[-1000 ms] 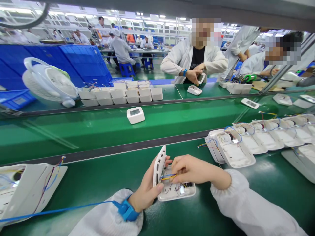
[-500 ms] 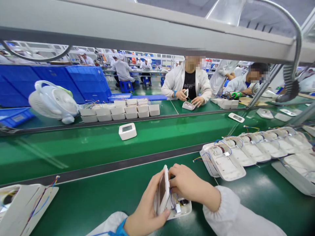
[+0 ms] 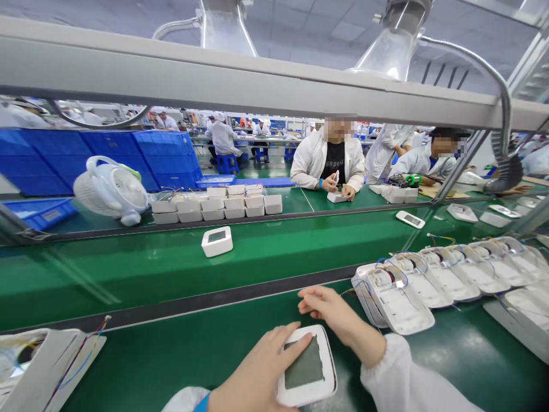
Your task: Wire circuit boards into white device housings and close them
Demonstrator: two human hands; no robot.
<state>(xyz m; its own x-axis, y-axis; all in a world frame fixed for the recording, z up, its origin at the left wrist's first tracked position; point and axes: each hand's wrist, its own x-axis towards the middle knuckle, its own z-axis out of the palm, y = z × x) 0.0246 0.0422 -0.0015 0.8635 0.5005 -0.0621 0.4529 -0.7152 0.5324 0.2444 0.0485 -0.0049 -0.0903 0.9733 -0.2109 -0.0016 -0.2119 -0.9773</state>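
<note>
A white, rounded-square electronic device with a grey screen [image 3: 306, 366] lies face up on the green bench in front of me. Its front sits over the base, and a thin dark seam shows along the right edge. My left hand [image 3: 257, 363] grips it from the left, one finger across the screen and others at the far edge. Just beyond its upper right corner, my right hand [image 3: 328, 312] is off the device with nothing in it, its fingers loosely stretched. The wires inside the device are hidden.
White open housings with wires [image 3: 394, 294] stand in a row at right; more housings [image 3: 26, 366] lie at left. One finished-looking device [image 3: 217, 241] rests on the green conveyor [image 3: 128, 269]. A metal beam [image 3: 274, 80] crosses overhead. A person in white [image 3: 306, 163] works opposite.
The screen front has been tilted down flat over the base, covering the wires. My right hand has come away from the device, and its fingers have straightened. The view has tipped up slightly.
</note>
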